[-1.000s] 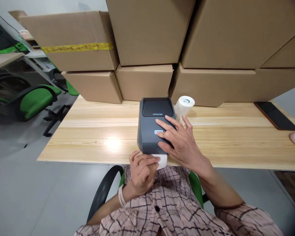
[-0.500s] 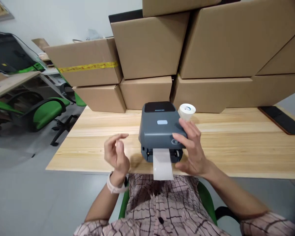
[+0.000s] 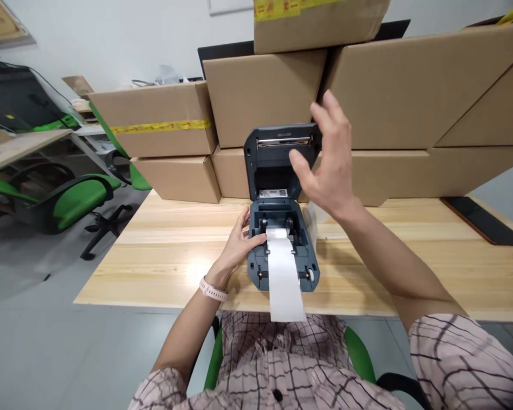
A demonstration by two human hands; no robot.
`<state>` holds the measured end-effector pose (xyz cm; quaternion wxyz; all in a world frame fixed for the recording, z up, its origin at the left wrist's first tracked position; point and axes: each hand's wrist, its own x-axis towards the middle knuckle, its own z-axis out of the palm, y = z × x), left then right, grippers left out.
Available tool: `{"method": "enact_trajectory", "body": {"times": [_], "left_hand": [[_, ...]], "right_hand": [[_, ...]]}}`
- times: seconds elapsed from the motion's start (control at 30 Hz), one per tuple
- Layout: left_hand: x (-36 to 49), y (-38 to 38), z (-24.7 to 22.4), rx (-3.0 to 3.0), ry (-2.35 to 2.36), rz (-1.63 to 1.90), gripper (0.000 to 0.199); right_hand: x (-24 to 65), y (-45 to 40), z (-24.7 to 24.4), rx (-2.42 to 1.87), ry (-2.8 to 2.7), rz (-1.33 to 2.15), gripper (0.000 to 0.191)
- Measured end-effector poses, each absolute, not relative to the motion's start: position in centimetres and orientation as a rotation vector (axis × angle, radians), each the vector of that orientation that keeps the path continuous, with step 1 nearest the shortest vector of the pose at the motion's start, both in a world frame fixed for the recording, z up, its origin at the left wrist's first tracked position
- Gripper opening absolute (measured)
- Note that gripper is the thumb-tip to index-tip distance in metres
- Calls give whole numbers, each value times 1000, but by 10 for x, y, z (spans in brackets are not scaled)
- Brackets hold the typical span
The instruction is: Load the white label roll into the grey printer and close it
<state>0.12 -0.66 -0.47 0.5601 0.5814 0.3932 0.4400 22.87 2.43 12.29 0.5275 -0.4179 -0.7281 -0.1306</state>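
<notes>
A dark grey label printer (image 3: 303, 239) stands with its lid (image 3: 277, 156) raised. White label strip (image 3: 285, 279) runs from a roll inside the printer over its front edge. My left hand (image 3: 239, 242) grips the printer's left side, the thumb reaching over the rim beside the roll. At the lid's right edge is my right hand (image 3: 333, 154), its fingers stretched and spread. Its thumb crosses in front of the lid's inner face. A whitish roll (image 3: 317, 215) beside the printer is partly hidden by my right forearm.
Cardboard boxes (image 3: 265, 97) are stacked along the back of the wooden table (image 3: 162, 250). On the right lies a dark, flat, brown-edged object (image 3: 483, 219). Green chairs (image 3: 85, 199) and another desk (image 3: 25, 142) stand to the left.
The printer's lid has swung up from closed, exposing the inside. My right hand has risen with it. My left hand has moved from the air onto the printer's left side.
</notes>
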Motion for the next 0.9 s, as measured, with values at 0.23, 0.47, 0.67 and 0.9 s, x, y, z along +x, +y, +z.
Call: {"method": "enact_trajectory", "body": {"times": [0.23,0.47,0.67,0.9], "left_hand": [[2,-2,-9,1442,915,1072,94],[-6,-2,-10,1372,886,1073,111],[-12,-3,-5,1377,872,1069,111],[-12,-3,-6,1367,880,1076,113]], "right_hand": [[216,-1,71,-1334,-2620,0,31],[205,12,79,-1422,-3011,161,33],[202,10,77,-1353,-3148,309,40],[229,21,93,-840,-2844,1144,59]]}}
